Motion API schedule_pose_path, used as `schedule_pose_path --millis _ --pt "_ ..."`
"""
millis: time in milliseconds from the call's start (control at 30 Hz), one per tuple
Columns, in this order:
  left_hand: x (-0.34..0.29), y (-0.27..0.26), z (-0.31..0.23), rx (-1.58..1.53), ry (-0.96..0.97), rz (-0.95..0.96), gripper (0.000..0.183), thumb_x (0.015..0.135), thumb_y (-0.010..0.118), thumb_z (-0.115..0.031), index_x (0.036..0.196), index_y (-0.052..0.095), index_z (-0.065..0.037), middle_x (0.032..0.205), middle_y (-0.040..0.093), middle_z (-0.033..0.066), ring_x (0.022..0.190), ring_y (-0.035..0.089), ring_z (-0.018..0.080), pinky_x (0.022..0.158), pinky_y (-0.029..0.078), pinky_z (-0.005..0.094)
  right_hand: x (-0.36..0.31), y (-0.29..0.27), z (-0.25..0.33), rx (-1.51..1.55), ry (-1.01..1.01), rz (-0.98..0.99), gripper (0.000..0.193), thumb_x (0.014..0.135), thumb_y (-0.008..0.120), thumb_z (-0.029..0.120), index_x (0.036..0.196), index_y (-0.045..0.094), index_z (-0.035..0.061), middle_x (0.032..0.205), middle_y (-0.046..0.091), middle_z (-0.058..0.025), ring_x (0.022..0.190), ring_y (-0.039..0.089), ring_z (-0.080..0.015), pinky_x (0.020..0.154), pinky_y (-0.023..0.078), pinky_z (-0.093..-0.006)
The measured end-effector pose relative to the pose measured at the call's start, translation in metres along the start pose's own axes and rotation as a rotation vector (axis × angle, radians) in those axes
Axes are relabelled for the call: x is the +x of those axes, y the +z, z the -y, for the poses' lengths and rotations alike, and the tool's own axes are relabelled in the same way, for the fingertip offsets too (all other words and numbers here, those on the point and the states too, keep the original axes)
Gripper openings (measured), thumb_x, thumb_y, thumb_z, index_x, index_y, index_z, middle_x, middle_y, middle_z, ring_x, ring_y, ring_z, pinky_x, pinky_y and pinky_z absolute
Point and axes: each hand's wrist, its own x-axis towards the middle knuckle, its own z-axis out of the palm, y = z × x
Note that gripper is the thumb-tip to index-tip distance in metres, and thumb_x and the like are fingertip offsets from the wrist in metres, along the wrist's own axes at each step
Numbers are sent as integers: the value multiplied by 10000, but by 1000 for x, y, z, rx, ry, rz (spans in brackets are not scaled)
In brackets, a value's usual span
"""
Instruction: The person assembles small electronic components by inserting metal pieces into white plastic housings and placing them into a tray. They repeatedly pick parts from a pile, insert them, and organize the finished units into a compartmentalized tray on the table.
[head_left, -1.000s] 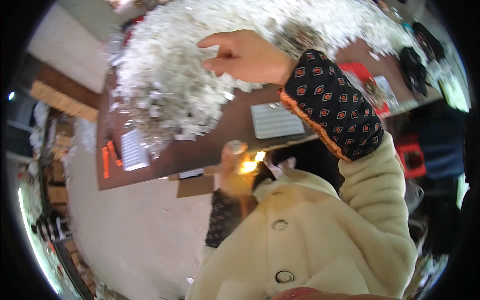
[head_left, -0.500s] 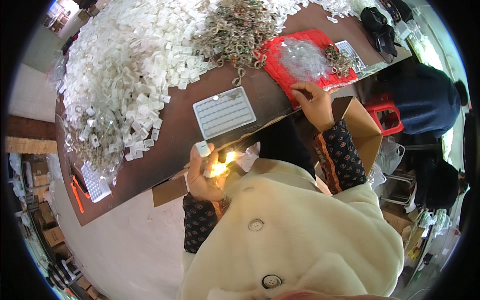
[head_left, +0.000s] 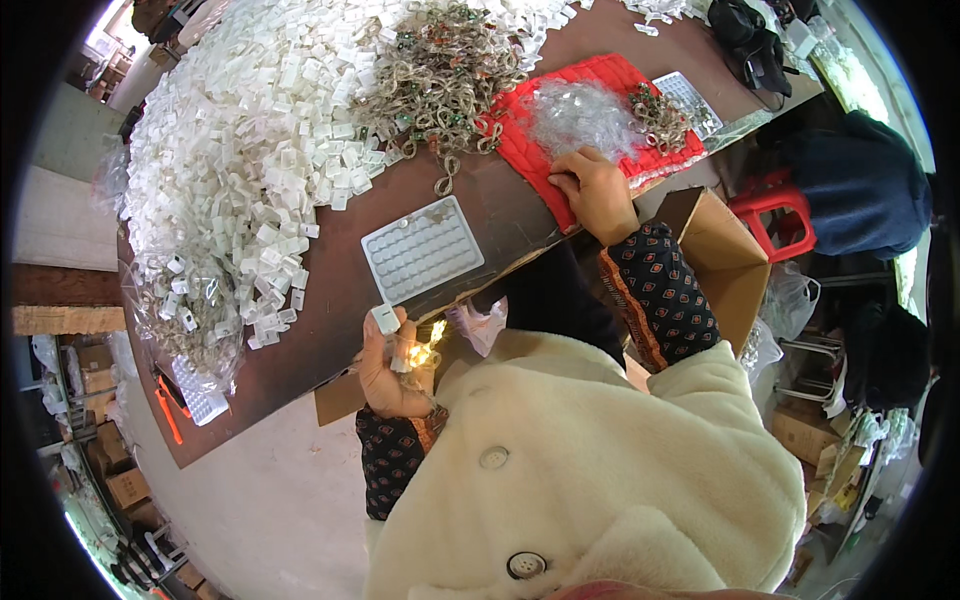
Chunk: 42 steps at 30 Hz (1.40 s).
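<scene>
Between the thumb and fingers of my left hand (head_left: 392, 385) is a small white plastic box (head_left: 385, 319), held upright near the table's front edge. A bundle of glowing warm-yellow string lights (head_left: 425, 352) is in the same closed hand. My right hand (head_left: 600, 195) rests over the front of a red quilted cloth (head_left: 520, 150), its fingers curled together. Whether anything thin is pinched there is hidden. Just beyond the fingers lies a heap of clear plastic bags (head_left: 582, 118). A bundle of coiled string lights (head_left: 660, 118) sits beside the bags.
A white compartment tray (head_left: 422, 250) lies in front of me. A large heap of white boxes (head_left: 240, 150) and a pile of twisted wire lights (head_left: 440, 85) cover the back. Orange-handled pliers (head_left: 168, 408) lie at left. An open carton (head_left: 715, 250) stands below the right edge.
My right hand has moved left and up, toward the clear bags, and its fingers have curled in more. My left hand still holds the box and lit lights. The whole view has shifted slightly.
</scene>
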Motion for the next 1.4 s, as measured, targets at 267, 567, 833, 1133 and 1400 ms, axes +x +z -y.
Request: schedule_pose_path --millis 267,567,833,1133,1400 --pt "-7 36 11 247 67 145 293 1028 512 -284 1164 547 -27 805 569 60 558 458 87 457 430 211 -9 -26 79 420 -61 14 187 817 661 -80 965 698 28 885 663 -117 776 658 -262 663 542 -327" --pt "-18 54 8 209 142 196 203 962 631 -158 1111 585 -27 904 642 81 666 550 126 589 467 234 -22 -8 172 759 -301 250 157 790 738 -35 926 708 37 876 668 -78 753 671 -201 654 549 -293" --pt "-19 29 -2 325 162 250 207 940 671 -171 1068 601 -24 899 644 65 651 550 112 587 470 253 -23 -13 177 754 -177 479 161 800 736 5 952 695 41 901 690 -100 781 682 -221 697 538 -301" --pt "-10 19 -23 452 167 253 139 911 664 -42 1038 631 3 876 654 67 693 598 114 618 493 258 -4 -13 199 568 -228 617 162 799 768 11 936 684 18 845 698 -91 777 691 -204 697 535 -295" --pt "-17 11 -16 401 151 277 156 904 699 -36 1045 644 3 892 653 71 694 604 113 623 486 250 -20 -13 203 555 -183 577 139 743 745 -64 835 672 11 807 670 -86 779 656 -225 701 516 -316"
